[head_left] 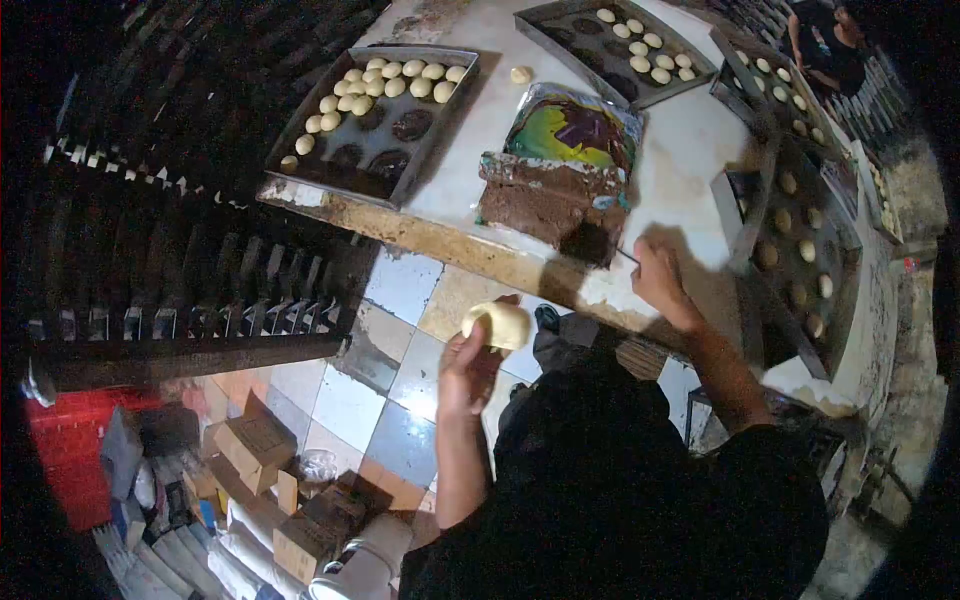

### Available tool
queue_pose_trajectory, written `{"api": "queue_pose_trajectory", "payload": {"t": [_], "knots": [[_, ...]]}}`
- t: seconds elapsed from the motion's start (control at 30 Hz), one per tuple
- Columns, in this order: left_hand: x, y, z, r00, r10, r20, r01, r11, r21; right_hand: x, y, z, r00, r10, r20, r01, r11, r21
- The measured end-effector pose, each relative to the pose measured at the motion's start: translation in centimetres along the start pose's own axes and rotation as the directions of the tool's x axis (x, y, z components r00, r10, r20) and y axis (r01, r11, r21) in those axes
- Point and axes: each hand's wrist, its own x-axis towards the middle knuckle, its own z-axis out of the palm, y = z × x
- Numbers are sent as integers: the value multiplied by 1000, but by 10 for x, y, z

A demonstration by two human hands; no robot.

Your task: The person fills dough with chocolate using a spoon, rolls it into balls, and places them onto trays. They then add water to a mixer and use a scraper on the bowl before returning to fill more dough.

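My left hand is raised in front of the table edge, its fingers closed round a flattened piece of pale dough. Over the front of the table, my right hand grips a thin tool. The tool's far end reaches the near right corner of a block of brown filling; shadow hides its tip. This filling lies on an opened, colourful plastic wrapper. A single dough ball rests on the table just behind the wrapper.
A metal tray with several dough balls stands at the left of the table. More trays of dough balls line the back and right. Cardboard boxes and a red crate sit on the floor. Another person is at the far right.
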Motion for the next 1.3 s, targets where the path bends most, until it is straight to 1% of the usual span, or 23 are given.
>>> {"api": "queue_pose_trajectory", "payload": {"t": [0.03,0.07,0.13,0.17,0.23,0.3,0.37,0.43,0.5,0.57,0.63,0.67,0.77,0.8,0.83,0.9,1.0,1.03,1.13,1.17,1.23,1.27,1.3], "knots": [[7,4,-5,999,15,-42,-12,997,71,7,9,7,997,-58,-50,62,996,69],[14,6,-8,998,41,-41,-38,996,79,11,11,12,989,-111,-99,124,983,134],[27,9,-17,986,72,-148,-66,997,49,11,9,11,967,-205,-152,243,921,305],[33,11,-19,977,96,-192,-88,995,50,8,19,21,959,-256,-123,279,931,234],[46,11,-24,974,133,-182,-133,991,15,5,44,46,934,-352,-59,356,930,87],[56,6,-25,964,139,-228,-145,989,-8,8,29,38,956,-294,-18,292,936,197],[69,1,-9,954,127,-270,-141,990,-31,14,1,-6,958,-287,-7,285,947,146],[82,-3,8,960,132,-246,-152,986,-67,19,6,18,961,-276,-28,277,956,93],[93,-7,26,953,132,-272,-131,991,23,29,-5,-11,936,-205,287,196,979,61],[98,-12,39,959,93,-269,-76,995,72,40,14,10,903,-241,356,117,934,337],[105,-31,26,954,85,-286,-65,995,80,62,28,-15,727,-570,383,309,769,559],[109,-36,29,960,76,-268,-61,996,65,66,28,-29,712,-539,450,123,727,675],[122,-49,31,958,-24,-284,17,1000,-26,58,25,-31,841,-500,205,80,491,868],[125,-52,30,950,-50,-307,35,998,-54,55,13,-49,877,-428,217,98,603,791],[128,-54,30,942,-72,-328,47,995,-82,51,12,-47,884,-431,183,194,693,694],[130,-46,31,939,-11,-344,7,1000,-12,46,10,-40,886,-451,107,364,820,442],[132,-28,28,932,116,-343,-77,989,125,35,2,-9,905,-426,-4,405,857,319],[133,-21,28,929,135,-344,-108,989,97,32,-2,-5,907,-419,-37,414,874,255],[129,-8,26,934,161,-319,-130,985,115,33,-13,-17,923,-377,81,353,911,216],[128,-6,26,931,158,-328,-121,984,129,44,-6,-15,885,-409,222,327,886,329],[126,-5,23,925,133,-356,-92,987,130,70,20,-6,735,-486,472,205,824,529],[127,-10,18,922,113,-371,-74,990,116,72,26,-15,773,-562,295,224,676,702],[129,-17,16,917,95,-387,-62,993,96,73,25,-24,779,-553,293,159,628,761]]}}
